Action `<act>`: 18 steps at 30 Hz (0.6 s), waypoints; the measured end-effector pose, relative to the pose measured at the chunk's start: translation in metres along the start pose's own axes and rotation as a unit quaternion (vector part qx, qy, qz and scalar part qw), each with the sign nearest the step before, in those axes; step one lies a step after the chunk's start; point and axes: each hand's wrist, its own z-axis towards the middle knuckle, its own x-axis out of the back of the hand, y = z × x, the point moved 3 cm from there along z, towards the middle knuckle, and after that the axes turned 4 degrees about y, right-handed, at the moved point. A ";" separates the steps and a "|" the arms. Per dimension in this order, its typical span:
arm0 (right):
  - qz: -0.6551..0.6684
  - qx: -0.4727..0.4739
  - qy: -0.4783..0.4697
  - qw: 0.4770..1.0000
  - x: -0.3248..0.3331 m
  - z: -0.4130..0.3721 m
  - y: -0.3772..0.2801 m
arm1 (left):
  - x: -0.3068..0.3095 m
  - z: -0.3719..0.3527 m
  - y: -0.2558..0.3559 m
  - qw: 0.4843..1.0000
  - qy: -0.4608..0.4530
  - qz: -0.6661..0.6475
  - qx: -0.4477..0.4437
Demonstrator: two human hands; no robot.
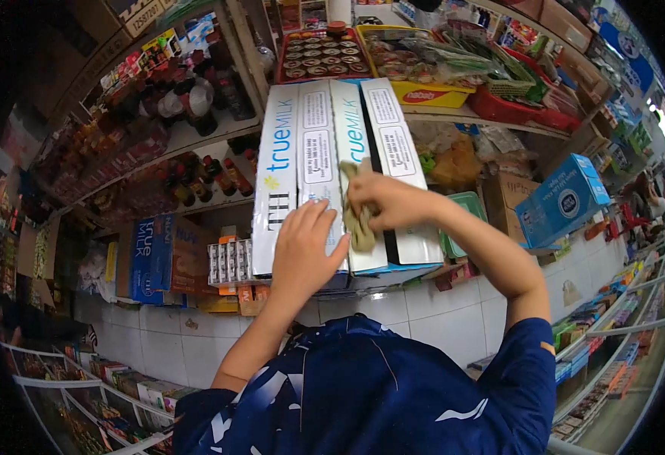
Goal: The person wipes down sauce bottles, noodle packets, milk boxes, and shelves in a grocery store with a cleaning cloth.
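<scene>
Two long white milk cartons (278, 136) with "TH true MILK" lettering stand side by side in front of me, their top flaps facing up. My left hand (306, 246) lies flat on the left carton near its front end, fingers stretched out. In my right hand (389, 201) is a crumpled olive-green cloth (362, 235), pressed onto the top of the right carton. Part of the cloth is hidden under my fingers. A dark gap runs between the flaps of the right carton.
Behind the cartons are a red tray of cans (325, 58) and a yellow basket (431, 95) of packed goods. Bottles fill the left shelf (196, 136). A blue box (564, 201) stands at the right, a pack of small items (230, 262) at the left. Tiled floor (416, 322) shows below.
</scene>
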 end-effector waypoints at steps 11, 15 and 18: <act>0.032 0.032 0.062 0.997 -0.013 0.010 -0.037 | 0.030 -0.023 -0.016 0.984 0.139 -0.106 0.043; -0.058 0.016 0.088 0.994 -0.005 0.059 -0.002 | 0.035 -0.035 -0.031 0.982 0.169 -0.067 0.048; -0.109 0.002 0.165 0.980 0.008 0.103 0.046 | 0.026 -0.040 -0.037 0.981 0.194 -0.006 0.003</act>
